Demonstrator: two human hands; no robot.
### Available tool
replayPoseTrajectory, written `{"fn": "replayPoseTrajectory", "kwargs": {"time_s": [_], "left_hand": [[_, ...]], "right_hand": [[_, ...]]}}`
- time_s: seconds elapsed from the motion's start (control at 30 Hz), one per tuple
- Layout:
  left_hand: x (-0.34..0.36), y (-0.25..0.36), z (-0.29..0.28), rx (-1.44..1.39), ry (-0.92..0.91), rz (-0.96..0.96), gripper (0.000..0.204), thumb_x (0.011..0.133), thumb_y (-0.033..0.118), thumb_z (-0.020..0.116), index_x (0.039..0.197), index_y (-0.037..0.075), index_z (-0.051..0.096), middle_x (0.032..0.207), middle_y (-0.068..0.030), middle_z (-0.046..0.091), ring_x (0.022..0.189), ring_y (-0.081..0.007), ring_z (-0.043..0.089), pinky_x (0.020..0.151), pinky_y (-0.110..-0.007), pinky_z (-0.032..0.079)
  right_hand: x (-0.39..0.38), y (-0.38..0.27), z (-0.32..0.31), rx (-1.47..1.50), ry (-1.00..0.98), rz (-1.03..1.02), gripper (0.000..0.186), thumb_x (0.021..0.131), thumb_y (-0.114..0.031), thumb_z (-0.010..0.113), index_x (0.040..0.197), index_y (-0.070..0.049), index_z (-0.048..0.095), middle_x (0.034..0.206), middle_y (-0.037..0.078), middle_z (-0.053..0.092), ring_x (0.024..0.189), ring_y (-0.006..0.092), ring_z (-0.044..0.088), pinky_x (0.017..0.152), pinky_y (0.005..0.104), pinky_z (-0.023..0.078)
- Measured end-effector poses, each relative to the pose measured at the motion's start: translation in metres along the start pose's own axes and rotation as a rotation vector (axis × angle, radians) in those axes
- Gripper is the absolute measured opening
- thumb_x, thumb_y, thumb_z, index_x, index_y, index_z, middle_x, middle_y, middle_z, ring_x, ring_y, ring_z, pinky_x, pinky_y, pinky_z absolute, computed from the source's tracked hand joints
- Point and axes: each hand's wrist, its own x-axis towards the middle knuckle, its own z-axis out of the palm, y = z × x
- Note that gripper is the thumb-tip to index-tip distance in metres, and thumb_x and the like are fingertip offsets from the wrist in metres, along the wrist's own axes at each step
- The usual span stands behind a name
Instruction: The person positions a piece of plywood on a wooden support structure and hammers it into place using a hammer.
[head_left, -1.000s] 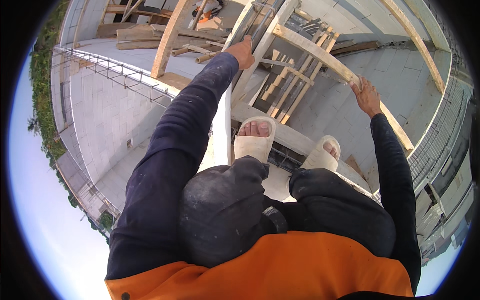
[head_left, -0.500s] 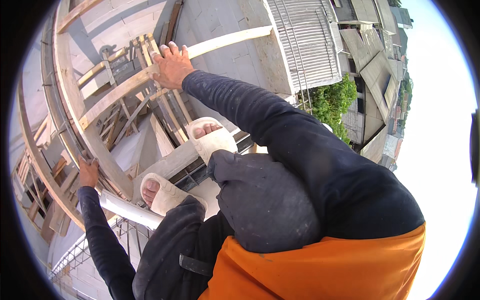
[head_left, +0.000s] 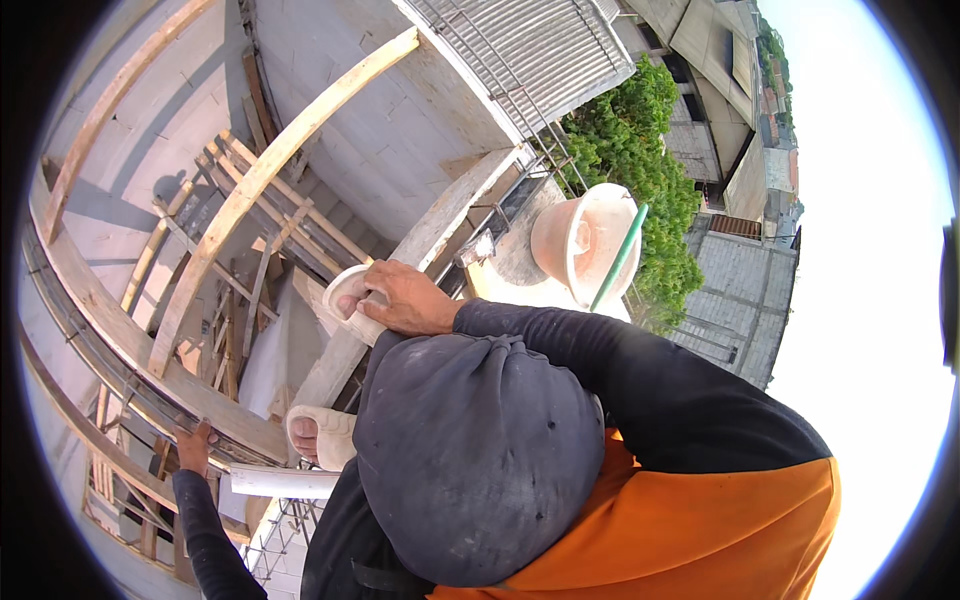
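My right hand point(head_left: 408, 300) is at the cream slide sandal point(head_left: 345, 308) on my right foot, its curled fingers closed at the strap beside my toes. At the lower left, my left hand point(head_left: 195, 447) grips the edge of a long wooden formwork board point(head_left: 130, 340); part of its fingers is hidden there. My left foot, in the other cream sandal point(head_left: 325, 435), rests near a grey ledge point(head_left: 325, 375). My bent knee point(head_left: 480, 450) in dark trousers covers much of the lower middle.
Curved-looking timber crosspieces point(head_left: 280, 150) span a deep opening with wooden props point(head_left: 255, 290) below. A pale bucket point(head_left: 580, 245) with a green stick point(head_left: 620, 258) stands at the right. Steel bars point(head_left: 500, 70) run past corrugated roofing point(head_left: 560, 50). A leafy tree point(head_left: 640, 130) grows beyond.
My right hand has left the wooden crosspiece and come back to the right sandal. The view has shifted, bringing the bucket in. My left hand stays at the formwork edge.
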Motion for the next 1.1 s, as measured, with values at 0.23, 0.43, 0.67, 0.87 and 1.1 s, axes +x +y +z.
{"fn": "replayPoseTrajectory", "kwargs": {"time_s": [0.23,0.43,0.67,0.87,1.1], "left_hand": [[-0.010,-0.003,0.030,-0.049,0.162,0.107,0.063,0.095,0.012,0.074,0.142,-0.008,0.036,0.095,-0.0153,0.070,0.075,-0.0216,0.069,0.066,-0.036,0.058],[-0.037,0.023,0.026,0.062,0.245,-0.017,0.086,0.095,0.022,0.075,0.153,-0.014,0.023,0.115,-0.0299,0.068,0.092,-0.0329,0.071,0.082,-0.039,0.059],[-0.040,0.030,0.025,0.238,0.254,-0.079,0.106,0.094,0.033,0.075,0.159,-0.020,0.011,0.134,-0.0425,0.062,0.122,-0.0474,0.067,0.106,-0.044,0.053],[-0.040,0.036,0.030,0.252,0.230,-0.085,0.104,0.094,0.032,0.076,0.157,-0.022,0.014,0.128,-0.0405,0.065,0.116,-0.0459,0.071,0.103,-0.043,0.055],[-0.035,0.037,0.035,0.271,0.213,-0.081,0.101,0.094,0.031,0.076,0.155,-0.024,0.018,0.121,-0.0382,0.069,0.107,-0.0442,0.075,0.099,-0.042,0.057]], "right_hand": [[0.019,0.007,0.024,-0.339,0.090,-0.251,0.051,0.093,-0.049,0.069,0.124,-0.008,0.069,0.122,0.013,0.059,0.123,0.0330,0.052,0.108,0.0478,0.040],[0.024,-0.004,0.015,-0.303,-0.008,-0.156,0.056,0.095,-0.047,0.066,0.126,0.000,0.067,0.126,0.019,0.058,0.122,0.0359,0.052,0.106,0.0501,0.042],[0.029,-0.010,0.024,-0.278,0.053,-0.240,0.041,0.093,-0.044,0.071,0.114,-0.008,0.070,0.118,0.013,0.058,0.112,0.0343,0.054,0.098,0.0480,0.045],[0.028,-0.003,0.018,-0.247,0.084,-0.263,0.039,0.094,-0.043,0.070,0.112,-0.009,0.071,0.116,0.012,0.058,0.110,0.0334,0.054,0.097,0.0471,0.045],[0.029,-0.001,0.007,-0.250,0.035,-0.213,0.042,0.093,-0.042,0.068,0.115,-0.007,0.072,0.119,0.014,0.060,0.114,0.0345,0.054,0.099,0.0481,0.045]]}}
